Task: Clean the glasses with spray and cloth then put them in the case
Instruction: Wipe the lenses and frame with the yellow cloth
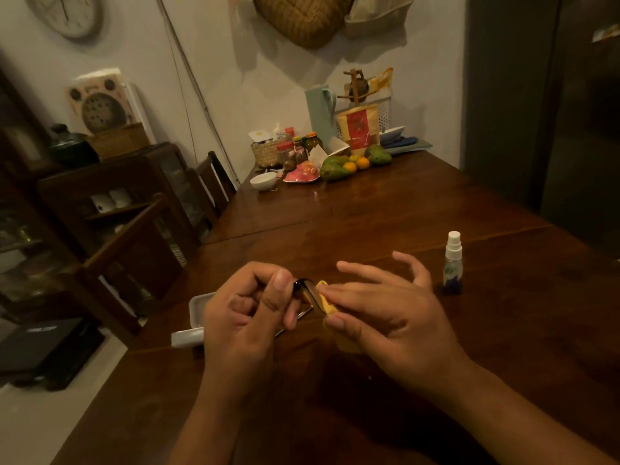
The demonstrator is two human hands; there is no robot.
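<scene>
My left hand grips the dark-framed glasses above the wooden table, fingers curled round the frame. My right hand pinches a yellow cloth against one lens between thumb and index finger, its other fingers spread. Both hands hide most of the glasses. The white open case lies on the table just left of my left hand, partly behind it. A small clear spray bottle with a white cap stands upright to the right of my right hand.
The dark wooden table stretches ahead. At its far end sit fruit, jars, a small basket, a white bowl and a pitcher. Wooden chairs and a cabinet stand on the left.
</scene>
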